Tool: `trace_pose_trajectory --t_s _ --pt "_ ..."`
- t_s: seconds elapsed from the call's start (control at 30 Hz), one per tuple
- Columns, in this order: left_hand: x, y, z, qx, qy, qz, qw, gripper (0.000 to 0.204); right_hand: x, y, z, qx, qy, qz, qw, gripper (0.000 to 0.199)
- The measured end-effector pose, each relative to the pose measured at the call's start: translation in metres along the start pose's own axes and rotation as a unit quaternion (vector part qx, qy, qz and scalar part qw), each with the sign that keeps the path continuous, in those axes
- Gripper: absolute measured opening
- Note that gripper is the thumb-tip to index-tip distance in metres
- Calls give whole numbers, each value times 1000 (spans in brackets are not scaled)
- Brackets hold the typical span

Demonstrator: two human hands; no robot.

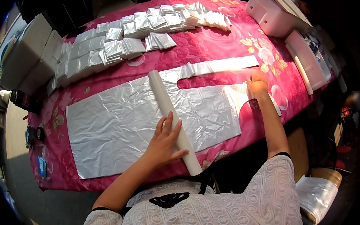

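Observation:
A thin, crinkled white plastic apron [113,126] lies spread on the table, its wide end to the left. Long strips and cut-out curves shape its right end. Across its middle rests a white tube [159,88], slanting from the far side to the table's near edge. My left hand [164,143] lies on the tube with fingers and thumb spread, pressing from above rather than wrapping round it. At the right, my right hand [257,86] is closed on the apron's near strip, whose end hangs past the hand.
Rows of folded white plastic packets [131,29] line the far side of the pink flowered tablecloth [208,46]. White boxes [267,16] stand at the far right; pale bins [27,52] are at the left. A roll of white plastic [317,194] sits low at the right.

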State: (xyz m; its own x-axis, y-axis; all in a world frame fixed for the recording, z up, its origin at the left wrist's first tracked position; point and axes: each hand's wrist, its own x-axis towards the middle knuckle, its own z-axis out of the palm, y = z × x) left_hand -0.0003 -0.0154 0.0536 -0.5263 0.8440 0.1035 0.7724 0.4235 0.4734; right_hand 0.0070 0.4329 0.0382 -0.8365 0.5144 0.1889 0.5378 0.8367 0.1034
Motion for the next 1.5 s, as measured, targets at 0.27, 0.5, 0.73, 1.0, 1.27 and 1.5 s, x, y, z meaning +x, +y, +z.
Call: trace_pose_trajectory --t_s 0.27,0.5,0.73,1.0,1.27,1.5 --pt "4 -2 20 -37 58 -7 998 106 -26 -45 -39 116 -21 -11 993 26" --pt "11 5 14 -20 28 -17 999 106 -5 -34 -1 228 115 -12 967 56" --pt "24 15 16 -27 22 -26 999 100 14 -4 32 226 63 10 972 43" --pt "30 19 20 -9 33 -19 999 97 22 -14 20 291 191 104 932 21" --pt "26 18 -7 -527 173 -102 826 81 -80 -180 -117 553 35 -165 816 14" --pt "-31 -62 -58 -628 161 -361 671 33 -167 -253 -126 507 -67 -520 685 46"
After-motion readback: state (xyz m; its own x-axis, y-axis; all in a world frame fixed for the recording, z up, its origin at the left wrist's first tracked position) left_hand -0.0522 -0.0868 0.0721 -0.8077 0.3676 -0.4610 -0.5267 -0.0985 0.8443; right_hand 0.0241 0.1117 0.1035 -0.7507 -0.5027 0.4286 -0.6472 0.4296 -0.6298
